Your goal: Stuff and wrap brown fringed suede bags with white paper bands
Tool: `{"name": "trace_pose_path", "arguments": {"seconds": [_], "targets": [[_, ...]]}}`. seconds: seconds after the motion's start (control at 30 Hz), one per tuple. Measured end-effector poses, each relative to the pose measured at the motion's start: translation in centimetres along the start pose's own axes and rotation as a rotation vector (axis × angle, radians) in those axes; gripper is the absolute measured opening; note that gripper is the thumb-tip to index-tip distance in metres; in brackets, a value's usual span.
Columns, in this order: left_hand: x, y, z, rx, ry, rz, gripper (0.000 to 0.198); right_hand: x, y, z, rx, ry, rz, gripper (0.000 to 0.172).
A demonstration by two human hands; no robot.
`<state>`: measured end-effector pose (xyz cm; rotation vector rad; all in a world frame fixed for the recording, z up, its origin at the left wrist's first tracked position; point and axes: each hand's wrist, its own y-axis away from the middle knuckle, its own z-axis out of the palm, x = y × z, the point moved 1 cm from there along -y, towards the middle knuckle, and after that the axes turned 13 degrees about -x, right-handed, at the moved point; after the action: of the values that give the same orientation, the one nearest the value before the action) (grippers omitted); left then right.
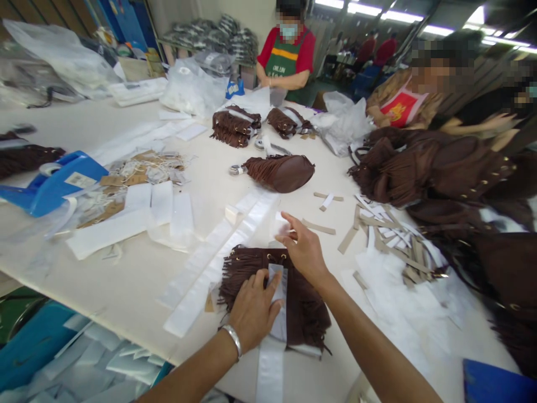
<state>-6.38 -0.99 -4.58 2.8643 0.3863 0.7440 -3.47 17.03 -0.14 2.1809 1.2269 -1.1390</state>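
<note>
A brown fringed bag [304, 302] lies flat on the table close to me. Down its middle runs a pale translucent strip [277, 330], which hangs past the bag's near edge. My left hand [254, 308], with a silver bangle at the wrist, rests on the bag and strip with its fingers apart. Above the bag's far edge, my right hand [302, 243] has thumb and forefinger near a small pale piece [282, 225]; its fingers are curled as if round this piece. Long white strips [201, 296] lie left of the bag.
Blue tape dispenser [78, 179], tags [146, 168] and white sheets lie left. More brown bags [289, 172] stand ahead; a large brown pile [440, 168] and beige strips [403, 246] lie right. A bin [37, 347] is below the table's left edge. People stand across the table.
</note>
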Motion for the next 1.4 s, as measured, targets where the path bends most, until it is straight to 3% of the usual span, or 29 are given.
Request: {"name": "trace_pose_path", "arguments": {"seconds": [0.13, 0.37, 0.6, 0.93, 1.4], "targets": [[0.1, 0.3, 0.0, 0.04, -0.026, 0.016, 0.055, -0.8, 4.4, 1.6, 0.065, 0.175, -0.087, 0.043], [0.0, 0.6, 0.4, 0.077, -0.086, 0.033, 0.053, -0.4, 8.7, 3.9, 0.213, 0.243, -0.07, 0.051], [-0.2, 0.9, 0.7, 0.106, -0.059, 0.039, 0.034, 0.8, 11.8, 5.4, 0.184, 0.119, 0.111, 0.012], [-0.6, 0.7, 1.0, 0.091, -0.019, 0.024, 0.025, 1.0, 13.2, 6.2, 0.231, 0.029, 0.111, 0.012], [-0.8, -0.2, 1.0, 0.083, -0.027, -0.048, 0.041, 1.6, 13.4, 5.7, 0.155, 0.071, 0.133, 0.011]]}}
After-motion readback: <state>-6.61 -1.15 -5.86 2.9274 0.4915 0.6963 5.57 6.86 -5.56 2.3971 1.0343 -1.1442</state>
